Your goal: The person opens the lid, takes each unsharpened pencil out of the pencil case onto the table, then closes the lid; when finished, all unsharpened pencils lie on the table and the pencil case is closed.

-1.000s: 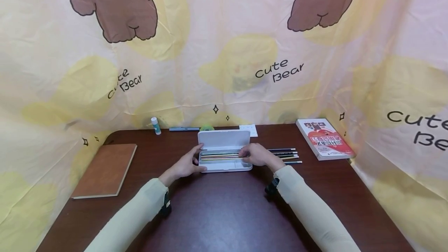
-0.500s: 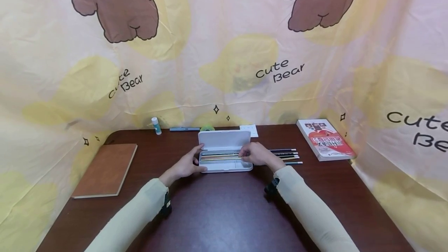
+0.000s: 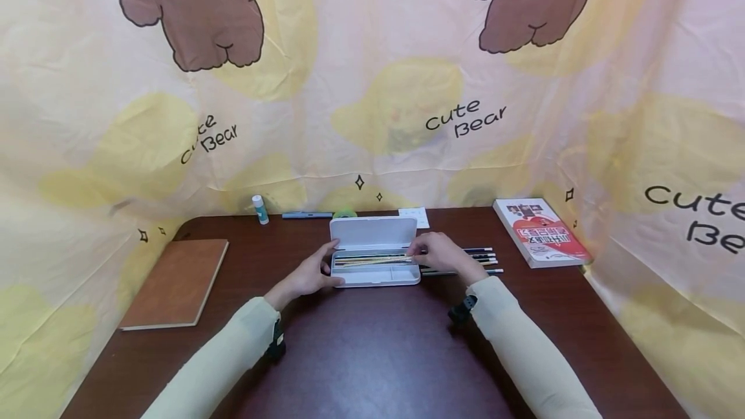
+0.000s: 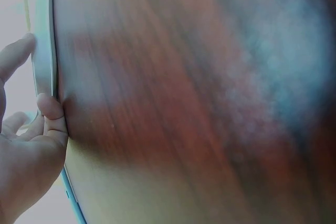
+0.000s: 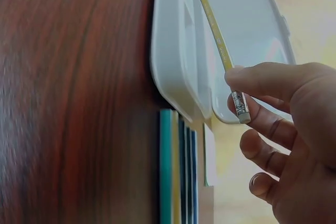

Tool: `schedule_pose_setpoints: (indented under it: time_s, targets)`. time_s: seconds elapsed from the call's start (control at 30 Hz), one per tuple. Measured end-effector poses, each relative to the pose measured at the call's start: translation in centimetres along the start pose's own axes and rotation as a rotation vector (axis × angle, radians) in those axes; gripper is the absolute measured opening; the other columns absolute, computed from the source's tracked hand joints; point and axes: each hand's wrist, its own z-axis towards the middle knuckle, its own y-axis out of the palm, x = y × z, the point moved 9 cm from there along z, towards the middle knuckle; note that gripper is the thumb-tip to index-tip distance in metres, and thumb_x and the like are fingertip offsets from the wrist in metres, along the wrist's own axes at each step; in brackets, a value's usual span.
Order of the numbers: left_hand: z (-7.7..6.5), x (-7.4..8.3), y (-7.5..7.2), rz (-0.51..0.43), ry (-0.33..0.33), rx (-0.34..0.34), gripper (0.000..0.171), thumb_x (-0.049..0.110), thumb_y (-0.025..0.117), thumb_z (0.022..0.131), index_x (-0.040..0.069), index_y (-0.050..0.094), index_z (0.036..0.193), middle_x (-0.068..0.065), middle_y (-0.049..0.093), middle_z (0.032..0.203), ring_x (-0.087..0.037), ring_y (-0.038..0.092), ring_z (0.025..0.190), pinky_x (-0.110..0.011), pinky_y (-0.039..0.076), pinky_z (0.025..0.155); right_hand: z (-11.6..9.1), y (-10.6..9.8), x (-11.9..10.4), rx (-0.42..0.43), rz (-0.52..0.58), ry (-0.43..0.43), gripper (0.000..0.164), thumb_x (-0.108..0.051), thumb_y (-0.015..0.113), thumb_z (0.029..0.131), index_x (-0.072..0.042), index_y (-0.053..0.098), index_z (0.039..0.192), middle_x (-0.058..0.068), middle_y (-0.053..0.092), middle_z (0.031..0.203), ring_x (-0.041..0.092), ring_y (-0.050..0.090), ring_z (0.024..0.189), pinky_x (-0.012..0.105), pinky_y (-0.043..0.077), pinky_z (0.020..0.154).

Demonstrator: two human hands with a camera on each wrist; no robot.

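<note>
A person in pale sleeves works with both hands over a white pencil case (image 3: 378, 284) that stands open near the middle of a dark wood tabletop (image 3: 372, 354), its lid (image 3: 374, 233) raised at the back. The right hand (image 3: 439, 254), reaching in above the case's right end, pinches a yellow pencil (image 5: 213, 24) between thumb and forefinger, just short of the eraser end; the metal band and eraser poke out past the fingertips, while the remaining fingers curl loosely below, clear of the pencil. The pencil slants leftward over the long rear compartment, where other pencils lie lengthwise; whether its far end touches the case floor cannot be told. The left hand (image 3: 305, 275) grips the case's left end, thumb at the near corner and fingers reaching round to the back by the lid. Both forearms angle inward from the bottom corners, a dark device strapped at each wrist. More pencils, among them a teal one (image 5: 166, 166), lie side by side on the tabletop to the right of the case. A brown notebook (image 3: 174, 283) rests well apart at left, a red-and-white book (image 3: 542, 231) at far right, and a glue stick (image 3: 259, 209) stands near the back edge.
</note>
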Motion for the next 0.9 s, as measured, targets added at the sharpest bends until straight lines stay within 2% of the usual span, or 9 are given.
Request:
schedule_pose_setpoints:
  time_s: [0.2,0.4,0.6,0.9]
  targets:
    - [0.0,0.0,0.0,0.004,0.005,0.007,0.096,0.025,0.083,0.082,0.027,0.025,0.158,-0.006,0.049,0.146,-0.019,0.053,0.092,-0.029,0.045,0.074,-1.1,-1.3,1.1,0.024,0.003,0.007,0.009,-0.016,0.074,0.09,-0.017,0.077,0.098,-0.005,0.074,0.097,0.015,0.061,0.088,0.038,0.05,0.084]
    - [0.1,0.1,0.1,0.016,0.023,0.004,0.097,0.025,0.083,0.083,0.025,0.023,0.159,-0.007,0.049,0.146,-0.018,0.053,0.091,-0.029,0.046,0.073,-2.5,-2.6,3.2,0.021,0.037,0.087,0.01,-0.018,0.073,0.09,-0.019,0.076,0.1,-0.004,0.073,0.095,0.017,0.06,0.089,0.041,0.05,0.086]
    - [0.2,0.1,0.1,0.023,0.008,0.008,0.096,0.027,0.083,0.082,0.027,0.024,0.158,-0.005,0.049,0.146,-0.018,0.053,0.091,-0.029,0.045,0.073,-4.1,-3.7,5.6,0.01,0.093,0.143,0.014,-0.021,0.071,0.093,-0.018,0.075,0.106,-0.003,0.072,0.099,0.021,0.059,0.094,0.044,0.049,0.089]
    - [0.0,0.2,0.2,0.02,0.009,0.011,0.095,0.025,0.083,0.083,0.026,0.024,0.158,-0.006,0.049,0.147,-0.019,0.052,0.091,-0.029,0.045,0.074,-7.0,-5.0,9.0,0.02,0.105,0.224,0.014,-0.023,0.071,0.093,-0.019,0.074,0.106,-0.002,0.071,0.102,0.022,0.058,0.097,0.045,0.048,0.09]
